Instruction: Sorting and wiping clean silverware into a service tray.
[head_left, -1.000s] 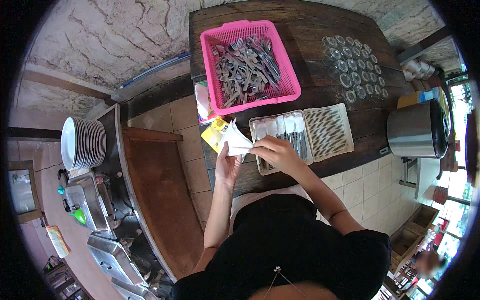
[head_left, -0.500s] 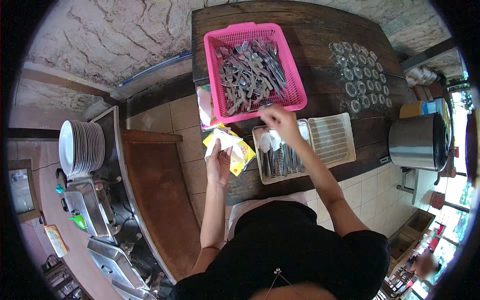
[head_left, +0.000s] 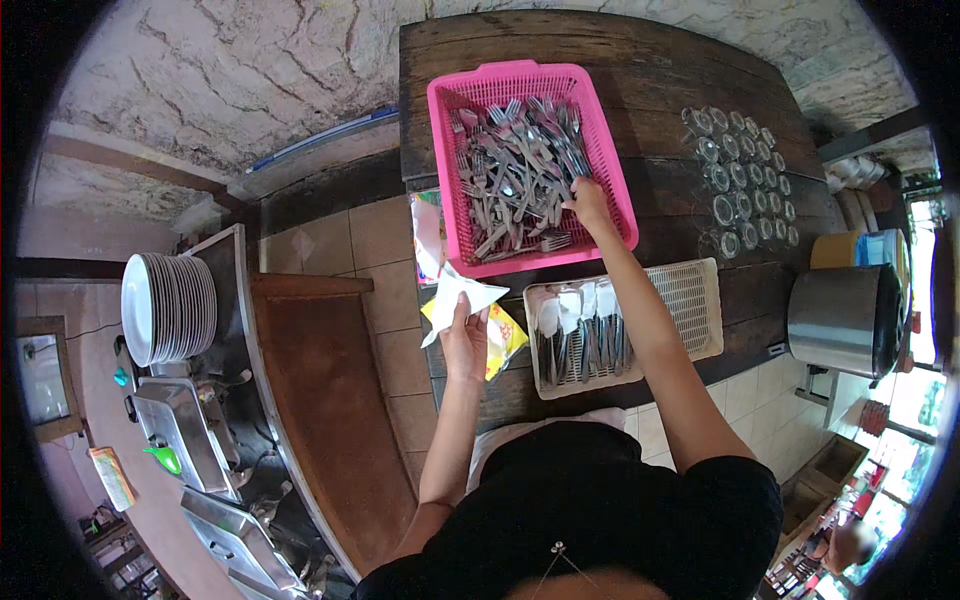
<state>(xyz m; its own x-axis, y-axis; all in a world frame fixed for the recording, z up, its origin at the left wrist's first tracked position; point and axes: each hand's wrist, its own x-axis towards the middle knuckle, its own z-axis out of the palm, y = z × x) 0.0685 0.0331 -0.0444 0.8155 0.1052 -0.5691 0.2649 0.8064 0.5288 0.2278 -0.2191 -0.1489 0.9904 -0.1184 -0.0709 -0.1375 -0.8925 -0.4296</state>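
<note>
A white paper napkin (head_left: 468, 296) is pinched between the thumb and fingers of my left hand (head_left: 463, 343), above a yellow plastic packet (head_left: 505, 340). My right hand (head_left: 590, 203) reaches into the right side of a pink plastic basket (head_left: 622, 215). Its fingers are closed at the cutlery there; the exact piece is hard to make out. Loose forks and knives (head_left: 505, 185) fill the basket in a jumble. Closer to me, below my right forearm, is a cream plastic tray (head_left: 706, 300). Cutlery sets wrapped in white napkins (head_left: 580, 335) lie side by side in its left part.
Rows of upturned glass mugs (head_left: 740, 180) stand on the dark wooden table (head_left: 640, 60) at the right. Beyond them is a large steel pot (head_left: 840, 315). A stack of white plates (head_left: 165, 308) and steel trays (head_left: 190, 420) occupy the left counter.
My right hand has moved from above the tray and the basket's near rim into the basket's right side. My left hand still holds the napkin. The view has shifted slightly.
</note>
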